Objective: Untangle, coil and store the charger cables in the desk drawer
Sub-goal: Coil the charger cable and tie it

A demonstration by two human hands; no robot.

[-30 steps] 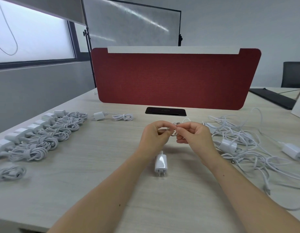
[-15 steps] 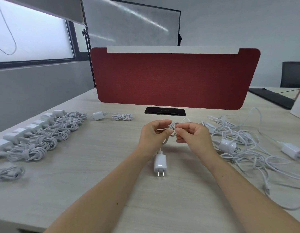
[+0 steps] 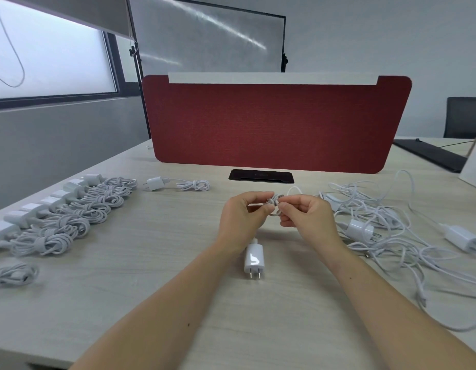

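Cable coil (image 3: 275, 202) sits pinched between your left hand (image 3: 243, 218) and right hand (image 3: 307, 220) above the desk (image 3: 156, 263), its plug (image 3: 254, 259) lying just near of them. A row of finished bundles (image 3: 68, 214) lies far left — most look done. The tangled pile (image 3: 386, 236) on the right remains — no drawer is in view.

i see a desk (image 3: 130, 295) of pale wood-grain, matt and smooth. the divider (image 3: 274, 124) is red woven cloth, rough-looking. the charger plug (image 3: 254, 259) is glossy white plastic with a bright highlight, its prongs (image 3: 254, 275) metal. the cable (image 3: 274, 202) looks like smooth, matt white plastic.
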